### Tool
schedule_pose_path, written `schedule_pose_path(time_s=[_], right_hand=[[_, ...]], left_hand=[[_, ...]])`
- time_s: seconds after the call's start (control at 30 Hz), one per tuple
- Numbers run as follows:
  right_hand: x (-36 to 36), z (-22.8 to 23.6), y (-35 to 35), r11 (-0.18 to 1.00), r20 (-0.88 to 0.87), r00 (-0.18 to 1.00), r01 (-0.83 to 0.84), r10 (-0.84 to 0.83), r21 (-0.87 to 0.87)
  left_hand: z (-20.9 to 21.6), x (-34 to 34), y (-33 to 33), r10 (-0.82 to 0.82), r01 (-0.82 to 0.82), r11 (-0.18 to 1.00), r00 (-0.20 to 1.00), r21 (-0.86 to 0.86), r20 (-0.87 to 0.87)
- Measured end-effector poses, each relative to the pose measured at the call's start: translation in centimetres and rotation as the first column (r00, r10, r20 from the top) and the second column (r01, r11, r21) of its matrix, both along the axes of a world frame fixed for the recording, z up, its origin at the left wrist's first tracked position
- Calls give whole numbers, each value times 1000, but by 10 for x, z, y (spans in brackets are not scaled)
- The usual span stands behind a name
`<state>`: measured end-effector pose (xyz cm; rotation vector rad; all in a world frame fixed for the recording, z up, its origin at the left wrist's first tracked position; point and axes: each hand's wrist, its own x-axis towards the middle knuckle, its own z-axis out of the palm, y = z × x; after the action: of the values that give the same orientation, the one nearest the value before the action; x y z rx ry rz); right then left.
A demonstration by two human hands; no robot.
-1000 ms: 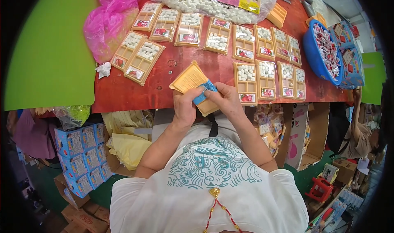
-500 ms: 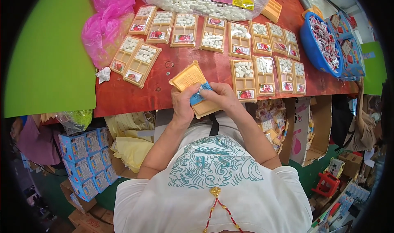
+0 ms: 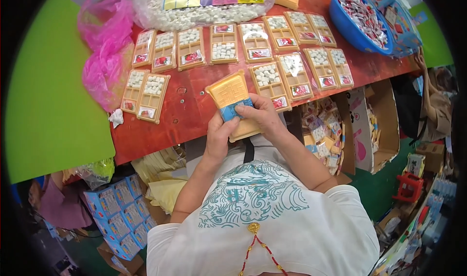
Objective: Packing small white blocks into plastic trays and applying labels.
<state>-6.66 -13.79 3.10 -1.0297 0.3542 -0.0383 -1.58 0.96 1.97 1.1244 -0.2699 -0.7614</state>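
Over the table's near edge I hold a pale orange plastic tray (image 3: pixel 228 88), its embossed side facing up. A blue printed label (image 3: pixel 235 109) lies across its middle. My left hand (image 3: pixel 220 134) is closed on the tray's lower left side, thumb just below the label. My right hand (image 3: pixel 265 116) grips the right side, its thumb pressed on the label. What my fingers do underneath is hidden. Just beyond stand filled trays (image 3: pixel 224 44) with white cubes and strawberry-print sachets in their compartments.
A clear bag of white cubes (image 3: pixel 194 19) lies at the back, with a pink plastic bag (image 3: pixel 99 57) to its left. A blue basin of sachets (image 3: pixel 352 25) stands at the right. Below the table are an open carton (image 3: pixel 384 130) and stacked blue boxes (image 3: pixel 116 212).
My view has shifted and tilted. My left thumb has slid off the label down to the tray's lower part, and more of the label shows. My right thumb still presses on it.
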Motion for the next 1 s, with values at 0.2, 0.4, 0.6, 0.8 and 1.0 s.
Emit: schedule_pose_path(time_s=[0.2,0.4,0.6,0.8,1.0], right_hand=[[-20,1,-12,999,78,996,40,-40,3],[-46,-3,-30,979,41,979,202,-201,-19],[-73,-16,-48,940,63,944,329,-325,-92],[-127,-12,-60,839,10,901,409,-435,-360],[-177,-45,-71,835,-86,831,542,-550,-96]], left_hand=[[5,-3,-14,-137,136,991,989,-13,-59],[6,-23,-39,-227,228,974,969,-4,-95],[10,-45,-68,-317,322,946,944,47,-90],[-10,-66,-96,-465,482,874,864,52,-191],[-24,-79,-118,-726,780,598,625,186,-287]])
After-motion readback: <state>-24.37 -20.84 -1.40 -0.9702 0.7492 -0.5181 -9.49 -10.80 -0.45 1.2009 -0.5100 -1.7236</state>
